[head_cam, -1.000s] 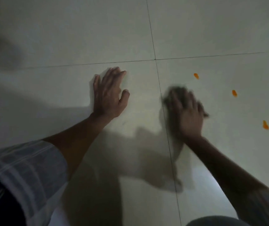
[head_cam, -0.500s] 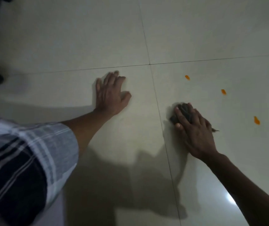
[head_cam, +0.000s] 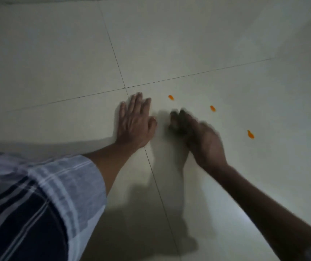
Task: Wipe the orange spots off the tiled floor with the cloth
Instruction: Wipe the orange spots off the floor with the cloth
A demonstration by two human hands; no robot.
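Observation:
Three orange spots lie on the pale tiled floor point(head_cam: 226, 44): a far one point(head_cam: 171, 97), a middle one point(head_cam: 212, 108) and a near one point(head_cam: 250, 134). My left hand point(head_cam: 135, 123) rests flat on the floor with straight fingers, just across the grout line. My right hand point(head_cam: 198, 136), blurred by motion, presses a dark cloth point(head_cam: 177, 127) onto the tile right beside the left hand. The cloth is mostly hidden under my fingers. All three spots lie to the right of the cloth and apart from it.
Grout lines cross just beyond my left hand point(head_cam: 125, 87). My striped sleeve point(head_cam: 38, 194) fills the lower left. Dark shadows of my arms fall on the tiles below the hands. A wall edge runs along the top.
My right hand with the cloth has slid left, close to my left hand. The view has turned, so the spots sit nearer the middle.

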